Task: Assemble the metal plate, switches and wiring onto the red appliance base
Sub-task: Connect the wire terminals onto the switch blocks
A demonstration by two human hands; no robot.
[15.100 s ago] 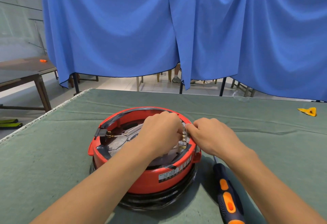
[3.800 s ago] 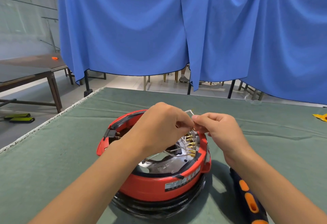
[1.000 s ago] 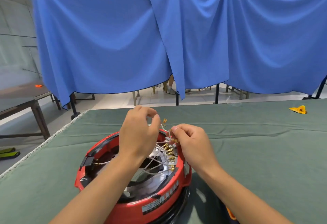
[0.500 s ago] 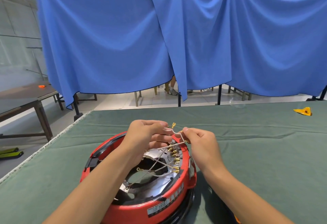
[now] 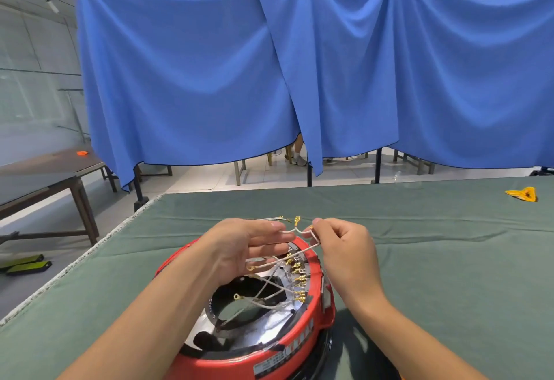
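Note:
The round red appliance base (image 5: 302, 339) sits on the green table right in front of me. A shiny metal plate (image 5: 254, 333) with a large dark hole lies inside it. Several white wires (image 5: 269, 304) with brass terminals run from a row of connectors (image 5: 298, 279) along its right rim. My left hand (image 5: 242, 247) hovers above the base's far side, its fingers holding some of the white wires. My right hand (image 5: 344, 241) pinches one wire with a brass spade terminal (image 5: 296, 220), lifted between both hands.
The green cloth table (image 5: 434, 274) stretches far to the right; its left edge runs diagonally. A yellow object (image 5: 523, 193) lies at the far right. Blue curtains (image 5: 299, 79) hang behind. A dark table (image 5: 45, 175) stands off to the left.
My head has tilted up, so the base sits lower in view. Both hands have lifted the wire slightly and spread it between them; my left fingers have opened out somewhat.

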